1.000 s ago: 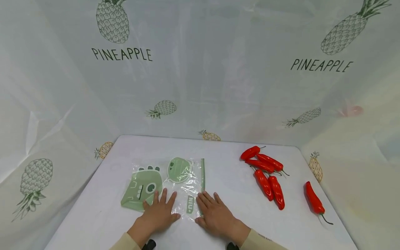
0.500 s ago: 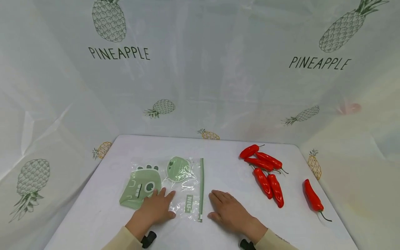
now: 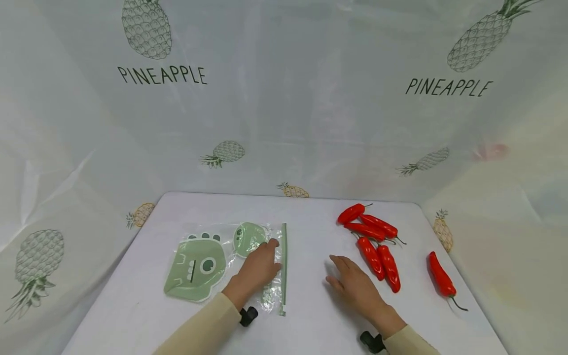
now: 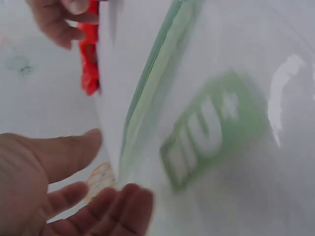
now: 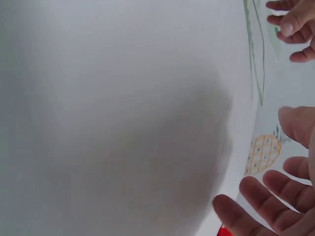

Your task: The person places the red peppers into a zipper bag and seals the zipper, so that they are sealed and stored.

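Observation:
A clear zip bag (image 3: 195, 276) with a printed green dinosaur face lies flat on the white table, its green zip edge (image 3: 284, 291) towards the right. Over the right part of this bag hovers my left hand (image 3: 259, 266), fingertips near the zip edge. In the left wrist view, the thumb and fingers of my left hand (image 4: 83, 187) are apart with nothing between them, and the bag's label (image 4: 216, 128) shows beside them. My right hand (image 3: 357, 291) is above the table between the bag and the red chili peppers (image 3: 370, 259), its fingers spread and holding nothing.
Several chili peppers lie grouped at the back right of the table (image 3: 310, 325). A single chili pepper (image 3: 441, 276) lies apart near the right edge. A pineapple-print sheet (image 3: 293, 98) hangs behind and around the table.
My left hand has risen off the bag and moved right and away from me, towards the zip edge. My right hand has left the bag's edge and moved right, towards the peppers.

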Motion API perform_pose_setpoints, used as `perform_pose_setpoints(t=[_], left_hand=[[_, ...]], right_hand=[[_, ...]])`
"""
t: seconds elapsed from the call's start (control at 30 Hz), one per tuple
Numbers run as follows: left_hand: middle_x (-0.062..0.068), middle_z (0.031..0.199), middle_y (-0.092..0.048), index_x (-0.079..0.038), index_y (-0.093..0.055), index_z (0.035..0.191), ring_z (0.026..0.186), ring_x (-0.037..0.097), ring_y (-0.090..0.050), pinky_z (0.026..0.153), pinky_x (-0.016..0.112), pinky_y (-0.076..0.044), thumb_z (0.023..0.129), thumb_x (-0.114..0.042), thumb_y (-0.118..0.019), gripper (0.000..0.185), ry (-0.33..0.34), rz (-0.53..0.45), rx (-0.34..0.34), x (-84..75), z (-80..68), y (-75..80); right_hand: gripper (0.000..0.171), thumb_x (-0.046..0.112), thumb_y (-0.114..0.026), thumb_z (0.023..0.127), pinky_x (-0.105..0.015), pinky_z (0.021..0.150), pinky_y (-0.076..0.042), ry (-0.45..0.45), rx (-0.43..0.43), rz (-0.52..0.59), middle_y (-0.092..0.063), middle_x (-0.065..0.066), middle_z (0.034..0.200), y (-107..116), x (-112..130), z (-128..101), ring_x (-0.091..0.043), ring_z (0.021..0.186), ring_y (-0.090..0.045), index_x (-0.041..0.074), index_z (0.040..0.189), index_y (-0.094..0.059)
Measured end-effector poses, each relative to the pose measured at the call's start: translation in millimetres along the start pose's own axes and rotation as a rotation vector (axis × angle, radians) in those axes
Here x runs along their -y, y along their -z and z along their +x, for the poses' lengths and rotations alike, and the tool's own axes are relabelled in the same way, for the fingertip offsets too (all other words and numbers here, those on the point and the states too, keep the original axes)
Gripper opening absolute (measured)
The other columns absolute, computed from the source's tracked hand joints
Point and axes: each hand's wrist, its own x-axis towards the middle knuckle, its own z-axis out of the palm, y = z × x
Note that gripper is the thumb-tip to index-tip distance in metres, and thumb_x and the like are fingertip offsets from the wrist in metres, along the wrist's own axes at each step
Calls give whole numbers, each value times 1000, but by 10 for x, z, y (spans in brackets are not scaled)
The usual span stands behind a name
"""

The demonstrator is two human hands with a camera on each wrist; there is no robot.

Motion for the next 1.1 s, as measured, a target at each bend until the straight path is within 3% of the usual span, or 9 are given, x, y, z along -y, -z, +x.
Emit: perform_pose_setpoints(t=[0.13,0.3,0.47,0.67,0.9,1.1], left_hand=[[19,123,-63,-6,-52,142,94,30,-68,83,45,-59,91,-23,-83,62,45,-59,-7,-66,173,-144],[20,119,-60,-5,-51,142,90,26,-64,81,44,-59,89,-30,-86,68,64,-74,-13,-89,273,-283],[20,112,-61,-1,-51,138,85,27,-63,78,44,-59,86,-36,-87,72,38,-29,-23,-86,319,-384],[19,107,-61,2,-51,135,81,27,-62,73,44,-58,85,-34,-89,73,57,14,-33,-60,370,-454],[17,103,-60,2,-55,123,81,29,-63,75,46,-58,87,-21,-84,51,66,-41,-46,-1,405,-445],[18,104,-66,1,-57,122,86,29,-64,80,46,-58,90,-11,-76,39,80,-118,-13,51,425,-399]], right_hand=[[67,31,-85,90,-50,96,-61,-52,-67,15,-66,-13,139,15,-110,14,-31,122,-66,8,147,-59],[68,26,-86,90,-52,89,-63,-127,-149,59,-66,-16,137,113,-256,32,-32,114,-68,7,148,-57],[65,19,-84,91,-62,97,-57,-164,-247,68,-64,-22,139,266,-436,80,-42,123,-62,3,147,-56],[64,20,-79,96,-68,99,-53,-282,-254,60,-58,-27,144,433,-669,93,-48,129,-55,3,151,-51],[64,22,-74,99,-61,84,-62,-439,-252,53,-57,-30,137,610,-914,-2,-47,115,-59,1,154,-47],[59,15,-73,99,-63,79,-59,-441,-319,3,-57,-34,131,771,-1267,-181,-50,108,-59,-2,151,-49]])
